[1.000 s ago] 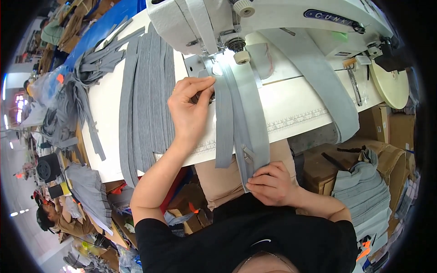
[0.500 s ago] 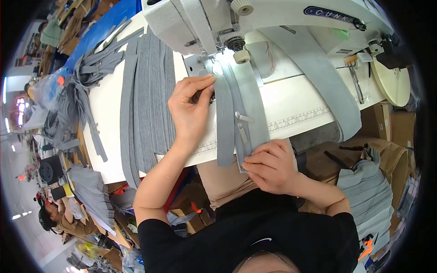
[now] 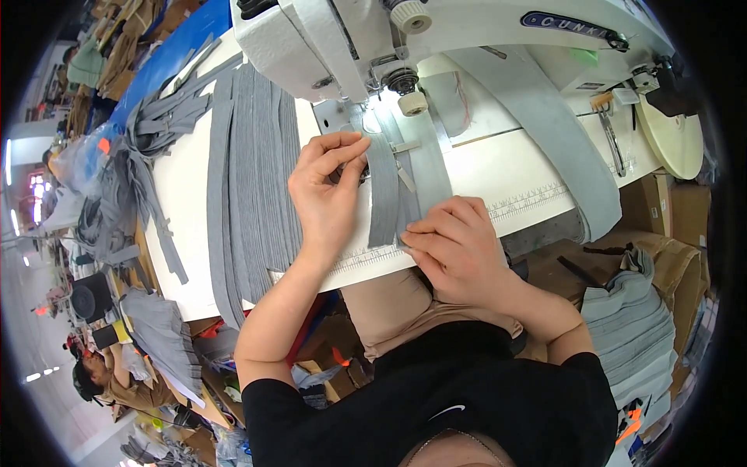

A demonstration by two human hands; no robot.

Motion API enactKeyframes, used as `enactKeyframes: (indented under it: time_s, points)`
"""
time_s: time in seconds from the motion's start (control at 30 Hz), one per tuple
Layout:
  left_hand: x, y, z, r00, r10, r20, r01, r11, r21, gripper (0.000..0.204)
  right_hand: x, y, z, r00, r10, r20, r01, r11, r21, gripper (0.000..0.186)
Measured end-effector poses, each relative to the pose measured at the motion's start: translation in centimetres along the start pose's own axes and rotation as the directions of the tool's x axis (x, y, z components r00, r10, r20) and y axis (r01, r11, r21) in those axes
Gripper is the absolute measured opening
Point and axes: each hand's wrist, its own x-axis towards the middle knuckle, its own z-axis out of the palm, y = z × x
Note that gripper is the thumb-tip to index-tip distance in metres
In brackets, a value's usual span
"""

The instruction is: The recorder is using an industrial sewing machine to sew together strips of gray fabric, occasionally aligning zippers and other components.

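Observation:
A grey fabric strip (image 3: 382, 198) lies under the lit needle area of a white sewing machine (image 3: 315, 47), with a grey zipper beside it. Two metal zipper pulls (image 3: 406, 177) show on the zipper, close below the needle. At the strip's left edge, near the presser foot, my left hand (image 3: 325, 187) has thumb and forefinger pinched together on the fabric. My right hand (image 3: 461, 245) pinches the near end of the zipper and strip by the table's front edge. A wider pale grey fabric piece (image 3: 429, 156) runs along the right, partly under the zipper.
Stacked grey strips (image 3: 261, 179) cover the table to the left, with tangled strips (image 3: 167, 121) beyond. A long grey panel (image 3: 545, 117) hangs over the front edge at right, near metal tweezers (image 3: 612, 140). Folded grey fabric (image 3: 630, 335) is piled at lower right.
The strip and zipper have moved away from me toward the needle, the pulls with them. My right hand has followed forward and slightly left; my left hand has stayed nearly in place.

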Motion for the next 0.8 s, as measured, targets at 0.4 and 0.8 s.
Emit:
enactKeyframes:
  time_s: [0.4,0.8]
  points:
    - [-0.1,0.0,-0.1,0.996,0.065,0.054,-0.067,0.997,0.046,0.025,1.1,0.4,0.5,0.999,0.037,-0.023,-0.037,0.999,0.001,0.014]
    - [-0.2,0.6,-0.3,0.982,0.097,0.165,-0.1,0.995,0.015,0.038,6.3,4.8,-1.7,0.997,0.02,0.073,-0.007,0.986,-0.165,0.031]
